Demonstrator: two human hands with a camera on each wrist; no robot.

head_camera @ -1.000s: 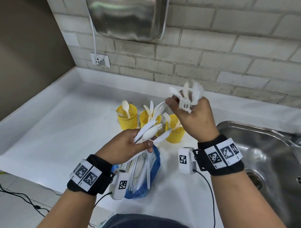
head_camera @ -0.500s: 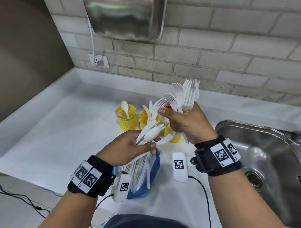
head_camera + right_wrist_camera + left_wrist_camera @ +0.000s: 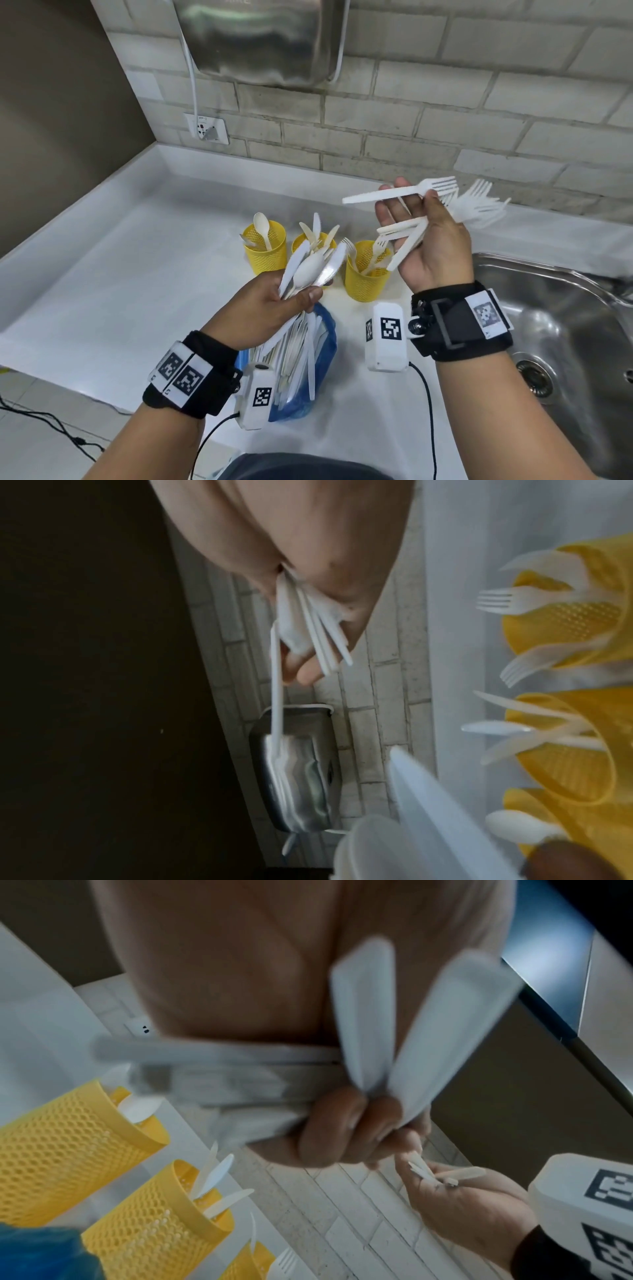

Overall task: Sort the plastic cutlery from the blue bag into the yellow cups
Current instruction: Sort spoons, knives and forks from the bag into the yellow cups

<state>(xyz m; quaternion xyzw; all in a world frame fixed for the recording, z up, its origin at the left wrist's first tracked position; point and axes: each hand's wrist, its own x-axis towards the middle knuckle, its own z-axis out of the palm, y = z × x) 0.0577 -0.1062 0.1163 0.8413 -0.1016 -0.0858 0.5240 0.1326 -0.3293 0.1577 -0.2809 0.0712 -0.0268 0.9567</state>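
Note:
Three yellow mesh cups stand in a row on the white counter: the left cup (image 3: pixel 265 248) holds spoons, the middle cup (image 3: pixel 303 245) knives, the right cup (image 3: pixel 363 277) forks. My left hand (image 3: pixel 274 305) grips a mixed bunch of white knives and spoons (image 3: pixel 313 269) above the blue bag (image 3: pixel 323 353), which lies near the counter's front edge with more cutlery inside. My right hand (image 3: pixel 424 240) is raised right of the cups. It holds a bunch of white forks (image 3: pixel 479 205) fanned toward the wall, and one fork (image 3: pixel 400 193) is pinched across the fingertips.
A steel sink (image 3: pixel 561 342) is sunk into the counter at the right. A steel dispenser (image 3: pixel 267 37) hangs on the brick wall above, with a wall socket (image 3: pixel 207 128) and cord at its left. The counter (image 3: pixel 120 274) meets a brown wall on the left.
My right hand has swung up and to the right, away from my left hand, turning so the forks now point right; one fork lies across its fingertips. The left hand barely moved.

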